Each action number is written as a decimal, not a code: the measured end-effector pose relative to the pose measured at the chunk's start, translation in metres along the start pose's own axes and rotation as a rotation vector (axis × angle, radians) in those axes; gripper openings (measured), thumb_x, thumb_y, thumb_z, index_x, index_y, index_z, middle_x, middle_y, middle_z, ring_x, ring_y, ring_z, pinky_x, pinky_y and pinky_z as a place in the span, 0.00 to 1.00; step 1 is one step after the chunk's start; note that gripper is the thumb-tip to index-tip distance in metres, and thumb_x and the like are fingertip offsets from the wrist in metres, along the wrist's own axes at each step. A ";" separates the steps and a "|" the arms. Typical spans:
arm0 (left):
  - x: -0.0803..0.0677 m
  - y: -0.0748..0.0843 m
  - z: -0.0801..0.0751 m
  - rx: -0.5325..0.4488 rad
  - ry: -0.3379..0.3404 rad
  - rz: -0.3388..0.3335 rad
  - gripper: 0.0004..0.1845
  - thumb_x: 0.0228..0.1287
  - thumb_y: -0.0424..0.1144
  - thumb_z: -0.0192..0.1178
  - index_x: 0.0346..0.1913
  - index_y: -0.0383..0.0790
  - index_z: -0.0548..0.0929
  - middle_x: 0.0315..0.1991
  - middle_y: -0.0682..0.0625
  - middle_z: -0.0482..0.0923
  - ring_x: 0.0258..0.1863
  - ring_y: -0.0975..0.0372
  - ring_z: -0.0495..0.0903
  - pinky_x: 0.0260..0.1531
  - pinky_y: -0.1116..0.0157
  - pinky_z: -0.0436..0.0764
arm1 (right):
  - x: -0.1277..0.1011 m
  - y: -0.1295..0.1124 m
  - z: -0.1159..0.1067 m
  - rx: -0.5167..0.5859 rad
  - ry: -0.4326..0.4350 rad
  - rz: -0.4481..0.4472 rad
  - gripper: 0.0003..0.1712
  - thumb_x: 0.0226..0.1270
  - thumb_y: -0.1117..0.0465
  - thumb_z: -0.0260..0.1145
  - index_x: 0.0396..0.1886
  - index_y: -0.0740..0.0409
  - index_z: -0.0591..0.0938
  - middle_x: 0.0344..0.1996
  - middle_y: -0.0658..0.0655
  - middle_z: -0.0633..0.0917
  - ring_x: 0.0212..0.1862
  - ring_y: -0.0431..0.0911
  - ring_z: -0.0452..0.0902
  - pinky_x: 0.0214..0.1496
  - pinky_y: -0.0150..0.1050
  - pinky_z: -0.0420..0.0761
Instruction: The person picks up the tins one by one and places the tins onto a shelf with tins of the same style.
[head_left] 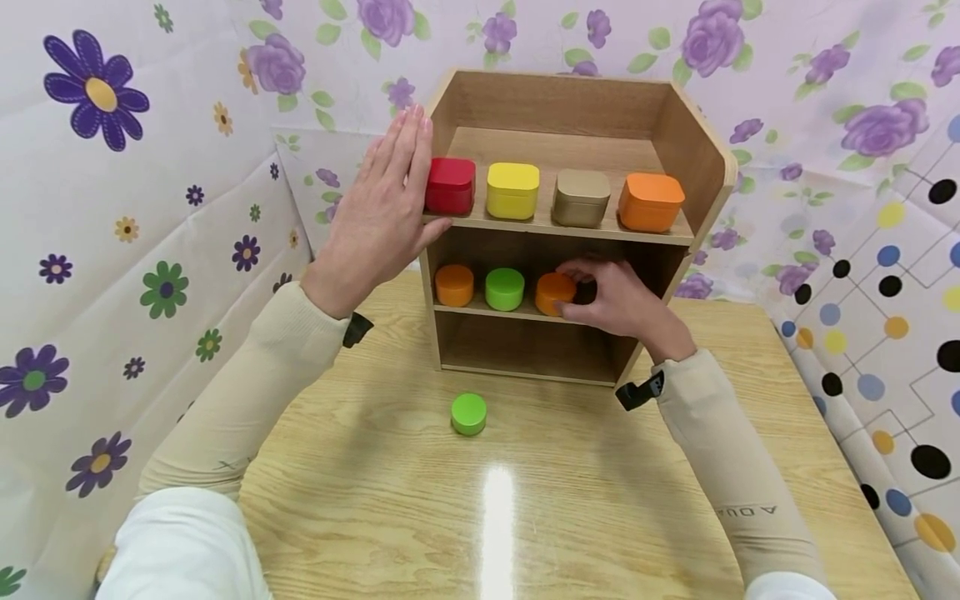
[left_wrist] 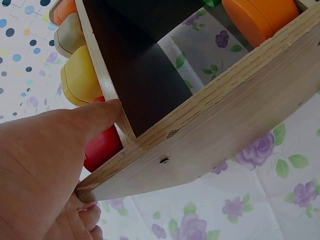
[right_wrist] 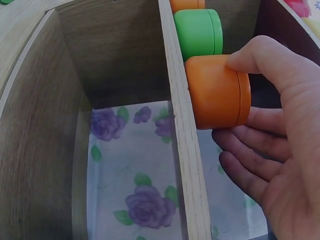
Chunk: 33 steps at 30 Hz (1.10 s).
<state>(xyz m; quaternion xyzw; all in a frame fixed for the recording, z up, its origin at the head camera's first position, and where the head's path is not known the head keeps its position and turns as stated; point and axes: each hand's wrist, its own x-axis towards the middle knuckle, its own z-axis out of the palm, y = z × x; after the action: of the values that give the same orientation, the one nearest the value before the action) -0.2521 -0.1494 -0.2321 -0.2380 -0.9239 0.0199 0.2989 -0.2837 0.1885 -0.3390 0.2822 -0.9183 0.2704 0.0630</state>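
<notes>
My right hand pinches a round orange lidded container that stands on the middle shelf of a small wooden shelf unit. In the right wrist view the thumb lies on the lid edge of that orange container, with fingers at its other side. Beside it on the same shelf stand a round green container and another orange one. My left hand rests against the unit's left side, fingers straight, its thumb on the front edge of the upper shelf, close to a red container.
Yellow, tan and orange squarish containers line the upper shelf beside the red one. A green round container stands on the wooden table before the unit. Patterned cloth surrounds the table.
</notes>
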 end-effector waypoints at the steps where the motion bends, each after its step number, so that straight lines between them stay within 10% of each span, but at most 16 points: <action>1: 0.000 0.000 0.000 -0.001 0.002 0.000 0.57 0.74 0.54 0.65 0.85 0.28 0.40 0.87 0.35 0.40 0.87 0.45 0.44 0.86 0.49 0.51 | 0.000 0.000 0.000 0.000 -0.004 0.003 0.28 0.61 0.53 0.78 0.60 0.58 0.85 0.50 0.59 0.89 0.54 0.53 0.84 0.61 0.53 0.84; 21: 0.000 0.001 -0.001 0.005 -0.016 0.001 0.58 0.74 0.55 0.65 0.85 0.28 0.38 0.87 0.35 0.38 0.88 0.44 0.43 0.86 0.48 0.51 | -0.020 -0.041 -0.029 -0.154 0.046 -0.186 0.38 0.60 0.50 0.81 0.66 0.62 0.82 0.59 0.62 0.85 0.61 0.58 0.82 0.66 0.57 0.81; 33: 0.000 0.002 -0.001 -0.003 -0.009 -0.003 0.57 0.74 0.54 0.65 0.85 0.28 0.38 0.87 0.35 0.38 0.87 0.45 0.44 0.86 0.48 0.51 | -0.029 -0.074 -0.019 -0.097 -0.111 -0.275 0.39 0.63 0.49 0.79 0.69 0.63 0.79 0.65 0.62 0.83 0.61 0.56 0.82 0.65 0.54 0.84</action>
<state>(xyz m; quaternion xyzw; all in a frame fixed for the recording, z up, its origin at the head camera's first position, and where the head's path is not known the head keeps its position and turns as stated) -0.2502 -0.1476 -0.2314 -0.2369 -0.9257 0.0189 0.2943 -0.2189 0.1615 -0.2966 0.4165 -0.8850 0.1986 0.0619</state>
